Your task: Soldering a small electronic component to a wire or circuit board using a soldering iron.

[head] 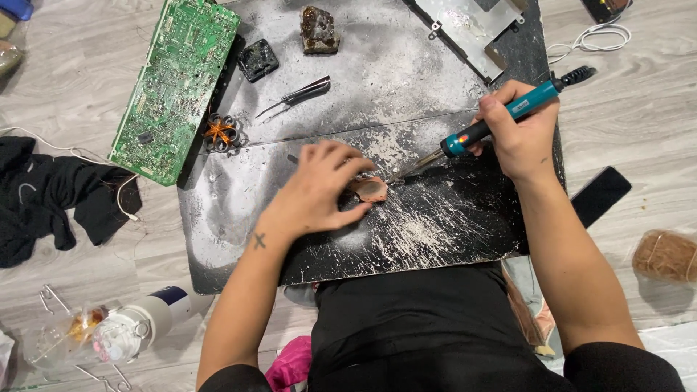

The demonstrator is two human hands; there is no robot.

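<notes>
My left hand (318, 190) rests on the scratched black work board (450, 225) and pinches a small round copper-coloured part (371, 190) between thumb and fingers. My right hand (519, 134) grips a teal-handled soldering iron (501, 116). Its metal tip (421, 163) slants down to the left and ends just right of the copper part; whether the tip touches the part cannot be made out.
A green circuit board (176, 83) lies at the board's left edge. Tweezers (298, 96), a black square part (258, 59), a brown lump (319, 30), a small orange-and-black coil (220, 133) and a metal plate (472, 25) lie further back. A phone (600, 194) lies right, black cloth (43, 196) left.
</notes>
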